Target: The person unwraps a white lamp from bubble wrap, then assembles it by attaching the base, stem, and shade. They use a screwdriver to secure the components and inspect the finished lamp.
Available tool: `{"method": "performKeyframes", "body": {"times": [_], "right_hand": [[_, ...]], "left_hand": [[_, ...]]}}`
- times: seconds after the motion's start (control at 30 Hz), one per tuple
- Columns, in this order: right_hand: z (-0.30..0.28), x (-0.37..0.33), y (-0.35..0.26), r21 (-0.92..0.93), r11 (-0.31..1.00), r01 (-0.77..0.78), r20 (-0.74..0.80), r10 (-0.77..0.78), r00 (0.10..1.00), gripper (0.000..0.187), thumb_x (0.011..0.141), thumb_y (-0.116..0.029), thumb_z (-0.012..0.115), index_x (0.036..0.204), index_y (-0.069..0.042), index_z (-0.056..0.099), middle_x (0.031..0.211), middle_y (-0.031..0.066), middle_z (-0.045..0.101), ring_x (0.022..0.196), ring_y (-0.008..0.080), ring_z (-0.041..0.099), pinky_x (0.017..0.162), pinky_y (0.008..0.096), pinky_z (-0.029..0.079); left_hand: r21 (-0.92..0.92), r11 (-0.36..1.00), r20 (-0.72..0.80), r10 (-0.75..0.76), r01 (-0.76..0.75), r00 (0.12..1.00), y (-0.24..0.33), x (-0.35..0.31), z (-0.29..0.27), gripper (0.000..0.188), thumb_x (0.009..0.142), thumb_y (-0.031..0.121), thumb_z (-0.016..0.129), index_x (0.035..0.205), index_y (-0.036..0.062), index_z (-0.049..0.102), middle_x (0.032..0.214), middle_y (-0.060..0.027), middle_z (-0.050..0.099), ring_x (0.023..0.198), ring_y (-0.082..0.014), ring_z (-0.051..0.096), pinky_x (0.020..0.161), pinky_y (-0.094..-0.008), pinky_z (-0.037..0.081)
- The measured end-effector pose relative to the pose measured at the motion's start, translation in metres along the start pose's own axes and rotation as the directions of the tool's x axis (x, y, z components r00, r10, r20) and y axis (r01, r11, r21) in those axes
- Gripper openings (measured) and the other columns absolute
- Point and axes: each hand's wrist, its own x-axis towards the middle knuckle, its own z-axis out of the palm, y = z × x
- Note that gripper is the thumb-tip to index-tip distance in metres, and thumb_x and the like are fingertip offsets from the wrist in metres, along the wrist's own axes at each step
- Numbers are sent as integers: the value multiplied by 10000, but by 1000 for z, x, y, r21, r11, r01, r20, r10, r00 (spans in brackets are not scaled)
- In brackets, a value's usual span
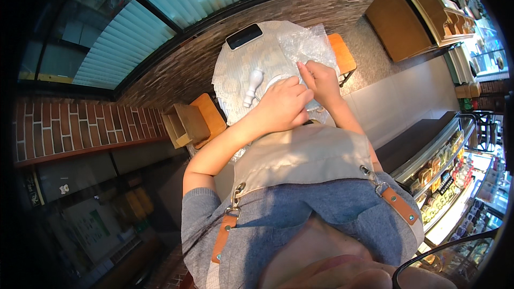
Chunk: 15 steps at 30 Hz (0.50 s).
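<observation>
My left hand (287, 101) is closed, its fingers curled down over the near side of a round table. Just right of it, my right hand (322, 81) is also closed, thumb pressed against the bent fingers. Whatever the fingers hold is hidden. Part of a white, curved-edged thing (275, 80) shows beyond the left hand's knuckles; its kind cannot be made out. To the left lies a white, turned, handle-like piece (252, 89) with a bulbous end. Clear bubble wrap (301, 44) is spread beyond my right hand.
A dark-screened phone or tablet (244, 37) lies at the far edge of the cloth-covered table (227, 69). Orange stools (342, 53) stand on both sides, a cardboard box (184, 124) on the left one. A brick wall rises behind; a lit display case (439, 166) is at right.
</observation>
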Motion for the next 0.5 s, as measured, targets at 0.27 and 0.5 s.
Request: {"method": "performKeyframes", "body": {"times": [0.27, 0.5], "right_hand": [[8, -4, 13, -17, 998, 63, 5, -63, 998, 324, 913, -225, 629, 660, -43, 540, 603, 146, 547, 543, 340, 555, 478, 417, 414], [20, -12, 53, -83, 994, 78, -170, -91, 981, 292, 928, -227, 599, 714, -29, 604, 619, 150, 571, 562, 329, 567, 513, 416, 423]], "left_hand": [[124, 989, -99, -71, 83, 993, 5, -1, 19, 244, 751, 199, 739, 789, 52, 548, 749, -92, 560, 765, -291, 521, 660, -410, 454], [-42, 982, -140, 179, -187, 974, 1, -6, 16, 225, 744, 44, 715, 683, 56, 499, 689, -67, 504, 687, -274, 476, 580, -374, 370]]}}
